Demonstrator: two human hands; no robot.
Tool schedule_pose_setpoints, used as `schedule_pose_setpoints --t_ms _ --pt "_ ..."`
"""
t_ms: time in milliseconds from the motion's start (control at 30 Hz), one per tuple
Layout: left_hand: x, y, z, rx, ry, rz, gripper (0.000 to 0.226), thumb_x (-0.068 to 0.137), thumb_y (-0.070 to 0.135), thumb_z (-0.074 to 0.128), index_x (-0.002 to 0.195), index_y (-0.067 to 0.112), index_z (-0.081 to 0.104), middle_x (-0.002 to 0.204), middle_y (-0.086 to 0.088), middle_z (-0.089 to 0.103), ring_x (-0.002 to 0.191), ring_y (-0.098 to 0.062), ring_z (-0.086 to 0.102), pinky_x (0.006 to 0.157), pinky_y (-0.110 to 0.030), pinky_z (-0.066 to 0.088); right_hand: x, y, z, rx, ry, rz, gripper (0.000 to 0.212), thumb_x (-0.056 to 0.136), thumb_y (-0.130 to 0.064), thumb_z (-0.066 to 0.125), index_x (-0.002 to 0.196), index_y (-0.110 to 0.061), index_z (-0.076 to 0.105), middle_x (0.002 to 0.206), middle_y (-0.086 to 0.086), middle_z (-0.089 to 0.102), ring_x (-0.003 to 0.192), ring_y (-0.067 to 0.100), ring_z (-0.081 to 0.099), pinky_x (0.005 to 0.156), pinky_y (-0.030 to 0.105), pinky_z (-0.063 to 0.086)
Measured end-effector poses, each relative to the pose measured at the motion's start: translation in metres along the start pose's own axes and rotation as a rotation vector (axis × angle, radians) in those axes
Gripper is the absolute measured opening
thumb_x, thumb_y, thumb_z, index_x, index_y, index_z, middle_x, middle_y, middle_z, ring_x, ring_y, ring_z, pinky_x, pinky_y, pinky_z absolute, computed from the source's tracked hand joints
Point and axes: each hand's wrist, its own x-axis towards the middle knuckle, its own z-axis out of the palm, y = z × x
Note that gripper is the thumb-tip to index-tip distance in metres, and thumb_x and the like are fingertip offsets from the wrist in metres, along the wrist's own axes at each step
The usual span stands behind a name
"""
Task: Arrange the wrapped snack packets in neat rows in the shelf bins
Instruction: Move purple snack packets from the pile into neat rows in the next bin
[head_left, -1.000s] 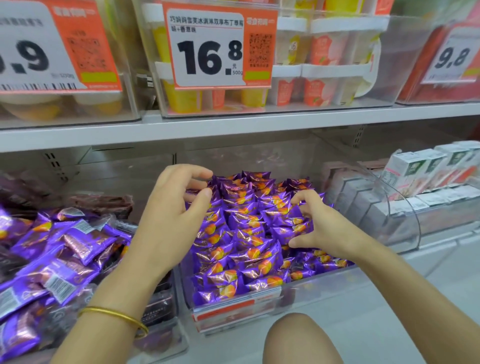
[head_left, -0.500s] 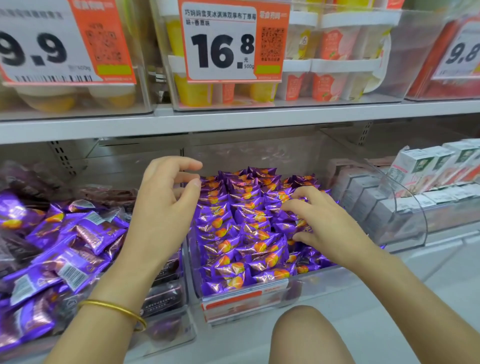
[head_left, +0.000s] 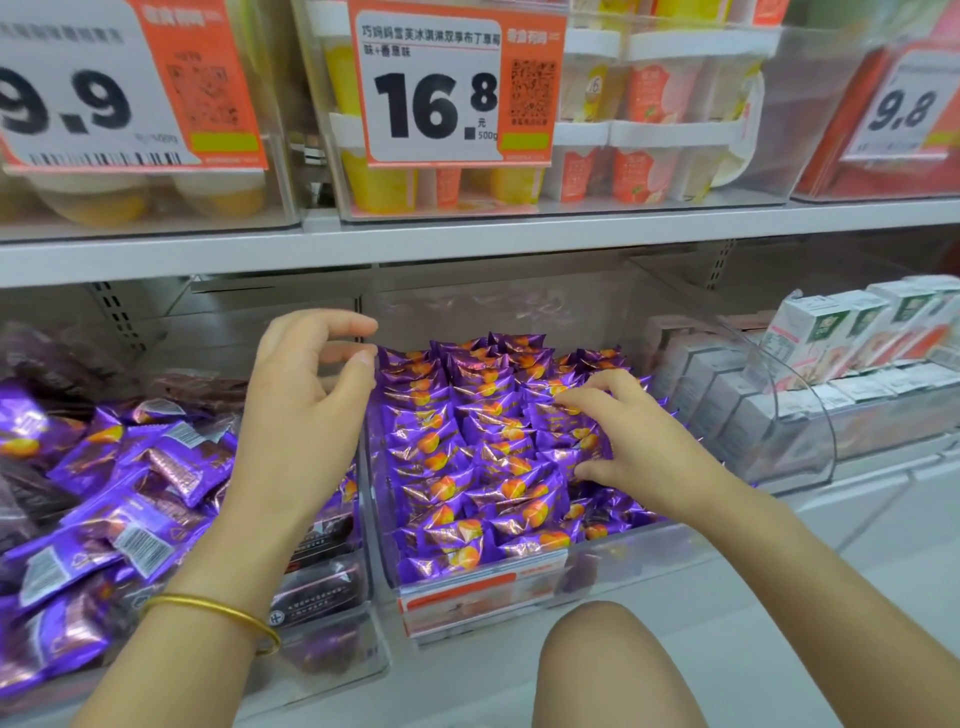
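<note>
Hovering above the left bin wall (head_left: 375, 545), left hand (head_left: 301, 415); right hand (head_left: 639, 441) touches packets (head_left: 467, 467).

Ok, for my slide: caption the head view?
Right hand touches rowed purple packets in the clear bin; left hand hovers open beside it.

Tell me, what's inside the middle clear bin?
Purple packets with orange pictures, lined up in rows. The right hand covers some on the right, and any layers underneath are hidden.
</note>
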Motion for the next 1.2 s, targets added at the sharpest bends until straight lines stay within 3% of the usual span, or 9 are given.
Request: schedule_pose_setpoints --t_ms 133,267,467,600,767,867,933,1067,1200 --pt "0.003 -0.005 -0.006 0.003 0.024 -0.033 0.035 0.09 0.004 0.05 0.091 0.039 0.055 0.116 -0.007 0.056 0.092 -0.012 0.063 0.075 -0.01 0.046 0.002 0.003 0.001 -0.049 -0.019 0.021 0.08 0.073 -0.031 0.079 0.141 -0.025 0.038 0.136 -0.002 0.032 0.122 0.021 0.04 0.1 0.032 0.039" --pt "0.007 -0.012 -0.012 0.035 0.04 -0.063 0.031 0.09 0.006 0.051 0.093 0.037 0.056 0.115 -0.01 0.058 0.083 -0.014 0.065 0.067 -0.001 0.04 0.003 0.004 0.003 -0.074 -0.085 0.004 0.078 0.073 -0.034 0.077 0.141 -0.024 0.04 0.139 -0.003 0.035 0.125 0.023 0.038 0.104 0.035 0.036" --pt "0.015 -0.023 -0.041 0.03 0.09 -0.12 0.027 0.088 0.014 0.054 0.09 0.041 0.056 0.11 -0.012 0.061 0.073 -0.015 0.066 0.078 -0.031 0.049 -0.002 -0.001 -0.011 -0.116 0.03 -0.012 0.062 0.078 -0.032 0.073 0.135 -0.028 0.048 0.137 -0.001 0.043 0.123 0.025 0.043 0.104 0.032 0.033" --pt "0.015 -0.033 -0.068 0.119 0.062 -0.208 0.027 0.091 0.004 0.051 0.094 0.03 0.056 0.089 -0.006 0.065 0.076 -0.021 0.064 0.072 -0.033 0.047 0.001 -0.053 -0.023 0.179 0.251 -0.124 0.044 0.083 -0.024 0.068 0.126 -0.026 0.058 0.118 -0.006 0.05 0.11 0.013 0.05 0.089 0.022 0.036" --pt "0.011 -0.049 -0.076 0.391 -0.279 -0.15 0.032 0.085 -0.001 0.056 0.099 0.027 0.061 0.108 0.0 0.064 0.096 -0.014 0.062 0.092 -0.032 0.047 0.027 -0.127 -0.006 0.547 0.276 -0.235 0.035 0.087 -0.014 0.062 0.12 -0.026 0.06 0.109 -0.012 0.053 0.096 0.0 0.052 0.079 0.01 0.039" --pt "0.027 -0.057 -0.063 0.628 -0.518 -0.049 0.036 0.087 0.009 0.059 0.121 0.019 0.058 0.125 0.0 0.057 0.113 -0.016 0.052 0.095 -0.019 0.034 0.034 -0.14 0.015 0.716 0.353 -0.215 0.033 0.087 -0.006 0.06 0.112 -0.027 0.063 0.104 -0.013 0.055 0.089 0.004 0.057 0.074 0.017 0.045" --pt "0.047 -0.066 -0.046 0.799 -0.735 -0.008 0.047 0.087 0.018 0.061 0.132 0.014 0.049 0.133 -0.004 0.052 0.121 -0.019 0.047 0.097 -0.02 0.03 0.035 -0.141 0.026 0.743 0.376 -0.175 0.034 0.088 -0.005 0.057 0.107 -0.034 0.06 0.104 -0.017 0.054 0.089 0.002 0.056 0.07 0.011 0.042" --pt "0.07 -0.086 -0.016 0.885 -1.121 -0.232 0.062 0.078 0.025 0.071 0.134 0.019 0.042 0.133 -0.006 0.052 0.116 -0.024 0.051 0.097 -0.032 0.042 0.04 -0.14 0.033 0.757 0.381 -0.115 0.035 0.089 -0.007 0.056 0.102 -0.04 0.057 0.106 -0.017 0.055 0.089 -0.002 0.055 0.066 0.007 0.042" --pt "0.074 -0.093 -0.005 0.899 -1.231 -0.409 0.066 0.079 0.016 0.064 0.138 0.024 0.037 0.137 -0.005 0.045 0.119 -0.024 0.046 0.095 -0.028 0.042 0.041 -0.14 0.033 0.794 0.361 -0.097 0.035 0.09 -0.009 0.056 0.101 -0.042 0.056 0.106 -0.018 0.056 0.091 -0.005 0.053 0.07 0.008 0.044"
